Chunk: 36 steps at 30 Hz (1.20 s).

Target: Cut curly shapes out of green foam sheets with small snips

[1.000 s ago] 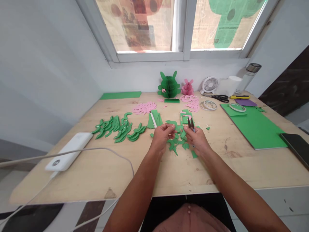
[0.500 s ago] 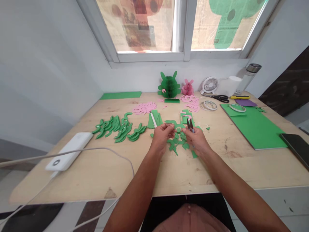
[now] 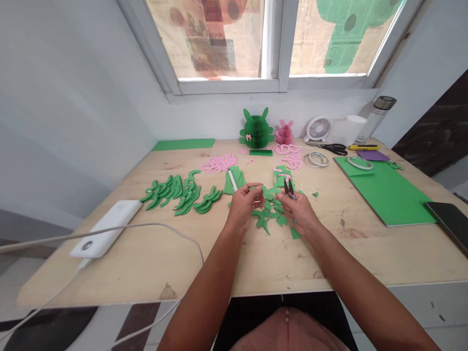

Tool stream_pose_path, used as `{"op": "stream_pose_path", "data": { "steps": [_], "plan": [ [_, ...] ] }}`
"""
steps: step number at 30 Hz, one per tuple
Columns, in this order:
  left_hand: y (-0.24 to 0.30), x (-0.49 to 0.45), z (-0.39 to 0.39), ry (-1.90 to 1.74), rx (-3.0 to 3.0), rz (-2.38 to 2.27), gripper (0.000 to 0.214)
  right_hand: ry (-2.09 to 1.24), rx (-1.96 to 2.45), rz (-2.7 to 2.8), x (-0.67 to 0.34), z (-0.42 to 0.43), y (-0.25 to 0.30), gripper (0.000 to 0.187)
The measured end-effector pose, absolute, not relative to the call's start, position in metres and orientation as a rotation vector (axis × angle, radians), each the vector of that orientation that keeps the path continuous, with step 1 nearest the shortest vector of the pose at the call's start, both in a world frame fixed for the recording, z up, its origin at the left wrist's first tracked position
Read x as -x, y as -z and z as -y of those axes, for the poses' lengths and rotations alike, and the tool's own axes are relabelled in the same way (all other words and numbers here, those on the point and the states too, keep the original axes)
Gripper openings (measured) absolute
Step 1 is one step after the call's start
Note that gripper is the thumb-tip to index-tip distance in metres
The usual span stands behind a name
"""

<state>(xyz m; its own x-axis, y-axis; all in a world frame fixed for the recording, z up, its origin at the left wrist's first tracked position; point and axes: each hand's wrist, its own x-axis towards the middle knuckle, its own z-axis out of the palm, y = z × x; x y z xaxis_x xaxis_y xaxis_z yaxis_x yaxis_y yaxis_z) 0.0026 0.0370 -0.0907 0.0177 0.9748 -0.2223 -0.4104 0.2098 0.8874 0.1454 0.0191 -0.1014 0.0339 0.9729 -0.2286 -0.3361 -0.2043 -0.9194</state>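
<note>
Over a scatter of green paper scraps (image 3: 268, 214), my left hand (image 3: 244, 205) pinches a curved green paper piece (image 3: 269, 193) between thumb and fingers. My right hand (image 3: 298, 209) is closed around small scissors (image 3: 288, 188), dark blades pointing away from me. Its thumb and fingertip are at the right end of the green piece; whether they grip it too is hard to see. Just beyond the hands lie a white pen-like tool (image 3: 232, 180) on green paper and a small green stack (image 3: 282, 176) with pink bits. Stacks of wavy green cutouts (image 3: 186, 197) lie to the left.
Pink paper cutouts (image 3: 219, 163) lie farther back, near a green paper figure (image 3: 257, 131) and a pink one (image 3: 284, 132). Tape rolls (image 3: 318, 159), black scissors (image 3: 332, 148) and green sheets (image 3: 387, 195) are right. A power bank (image 3: 106, 229) with a cable (image 3: 146, 224) is left.
The fingertips of my left hand have lifted and shifted slightly, and the curved green piece between the hands has turned a little. The scissors stay in my right hand.
</note>
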Motion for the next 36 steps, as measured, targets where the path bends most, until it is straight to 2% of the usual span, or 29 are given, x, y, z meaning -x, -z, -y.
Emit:
{"op": "stream_pose_path", "data": {
  "steps": [9, 18, 25, 36],
  "plan": [
    [0.0932, -0.0012, -0.0369, -1.260, -0.770, -1.027, 0.025, -1.490, 1.112, 0.809, -0.1490, -0.0199, 0.1040, 0.034],
    [0.0926, -0.0017, -0.0366, -1.281, -0.766, -1.072, 0.027, -1.513, 1.059, 0.786, -0.1499, -0.0204, 0.1040, 0.045],
    [0.0939, -0.0036, -0.0362, -1.231, -0.852, -1.040, 0.023, -1.506, 1.056, 0.756, -0.1514, -0.0202, 0.1028, 0.038],
    [0.0944, 0.0006, -0.0387, -1.289, -0.774, -1.033, 0.031, -1.500, 1.100, 0.841, -0.1500, -0.0209, 0.1100, 0.043]
  ]
}}
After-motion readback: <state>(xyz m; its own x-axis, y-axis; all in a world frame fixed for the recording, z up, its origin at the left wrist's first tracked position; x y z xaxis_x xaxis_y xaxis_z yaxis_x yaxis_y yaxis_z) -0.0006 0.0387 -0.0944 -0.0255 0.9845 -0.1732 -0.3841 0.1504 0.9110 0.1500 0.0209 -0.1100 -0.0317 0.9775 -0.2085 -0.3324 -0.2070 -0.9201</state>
